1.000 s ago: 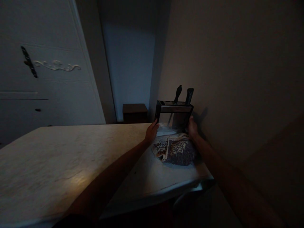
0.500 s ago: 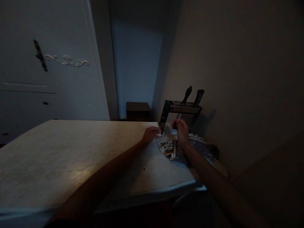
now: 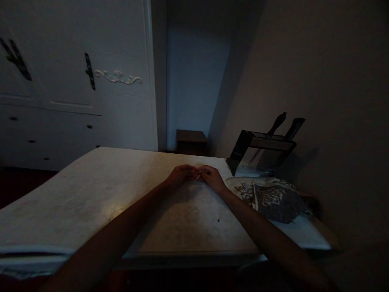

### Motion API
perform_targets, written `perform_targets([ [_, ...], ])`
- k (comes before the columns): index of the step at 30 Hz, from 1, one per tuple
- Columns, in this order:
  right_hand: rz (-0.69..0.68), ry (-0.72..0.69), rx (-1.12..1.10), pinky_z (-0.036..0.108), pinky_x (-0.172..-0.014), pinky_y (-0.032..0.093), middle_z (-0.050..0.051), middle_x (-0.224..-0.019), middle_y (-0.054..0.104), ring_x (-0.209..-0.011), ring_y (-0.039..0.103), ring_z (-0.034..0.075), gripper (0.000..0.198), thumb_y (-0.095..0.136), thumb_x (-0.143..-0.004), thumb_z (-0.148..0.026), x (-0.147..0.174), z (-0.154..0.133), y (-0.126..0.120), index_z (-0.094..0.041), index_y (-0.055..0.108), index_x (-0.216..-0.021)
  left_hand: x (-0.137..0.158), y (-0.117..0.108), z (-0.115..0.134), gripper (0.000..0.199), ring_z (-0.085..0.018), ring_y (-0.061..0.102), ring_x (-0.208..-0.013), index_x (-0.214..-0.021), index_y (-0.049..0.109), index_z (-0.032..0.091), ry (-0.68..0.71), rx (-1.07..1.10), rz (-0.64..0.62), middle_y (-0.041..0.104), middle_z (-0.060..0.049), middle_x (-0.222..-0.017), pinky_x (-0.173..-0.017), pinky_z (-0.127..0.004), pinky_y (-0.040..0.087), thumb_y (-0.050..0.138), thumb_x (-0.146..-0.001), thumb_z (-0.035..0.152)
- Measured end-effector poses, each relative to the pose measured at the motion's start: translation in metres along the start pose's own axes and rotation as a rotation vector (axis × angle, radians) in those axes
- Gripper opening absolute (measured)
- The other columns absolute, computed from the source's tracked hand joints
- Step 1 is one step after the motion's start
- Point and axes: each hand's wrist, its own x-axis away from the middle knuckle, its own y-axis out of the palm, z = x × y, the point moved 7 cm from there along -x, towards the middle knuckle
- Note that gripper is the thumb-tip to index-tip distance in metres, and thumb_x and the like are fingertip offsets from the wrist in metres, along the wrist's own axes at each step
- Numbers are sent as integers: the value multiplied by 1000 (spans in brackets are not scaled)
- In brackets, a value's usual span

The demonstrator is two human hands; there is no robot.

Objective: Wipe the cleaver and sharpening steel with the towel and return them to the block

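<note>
My left hand [image 3: 181, 174] and my right hand [image 3: 212, 177] meet above the far half of the pale tabletop [image 3: 146, 170], fingertips touching. The fingers of both are closed in a pinch. A tiny pale spot shows between the fingertips; it is too small and dark to name. Right of my right hand lies a patterned grey and white cloth [image 3: 275, 200], crumpled. Behind the cloth stands a knife holder [image 3: 267, 142] with a dark frame and clear front, and two black handles stick up from it.
A white cabinet [image 3: 124, 109] with dark handles and drawers rises at the far left. Beyond the table's far edge is a small brown box-like piece of furniture [image 3: 191, 136]. A bare wall [image 3: 334, 101] runs close along the right. A small dark mark [image 3: 218, 217] shows on the tabletop.
Both hands have come away from the knife holder and cloth and met over the tabletop. The view has turned left, so the knife holder appears further right.
</note>
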Motion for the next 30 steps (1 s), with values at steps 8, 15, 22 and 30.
perform_targets([
  [8, 26, 50, -31, 26, -55, 49, 0, -65, 67, -54, 64, 15, 24, 72, -69, -41, 3, 8, 11, -19, 64, -76, -5, -21, 2, 22, -16, 68, -70, -77, 70, 10, -22, 18, 74, 72, -8, -74, -72, -27, 53, 79, -60, 20],
  [15, 78, 77, -49, 24, -52, 48, -1, -67, 67, -54, 65, 14, 21, 70, -70, -38, 6, 10, 6, -19, 61, -76, 0, -8, -1, 26, -17, 68, -73, -76, 72, 12, -49, -1, 16, 73, -7, -76, -78, -31, 53, 83, -55, 22],
  [22, 35, 113, -22, 27, -55, 50, 3, -71, 72, -61, 70, 19, 26, 67, -75, -44, 11, 4, 5, -19, 67, -78, 3, -6, 0, 40, -20, 69, -82, -82, 73, 11, -78, 4, -10, 74, -10, -85, -80, -32, 52, 87, -51, 33],
  [30, 25, 170, -102, 29, -58, 54, 3, -74, 74, -63, 71, 20, 31, 74, -66, -49, 14, 9, -2, -21, 72, -77, 8, -3, 3, 38, -24, 70, -88, -81, 75, 10, -71, -33, -64, 75, -14, -91, -87, -36, 52, 86, -53, 34],
])
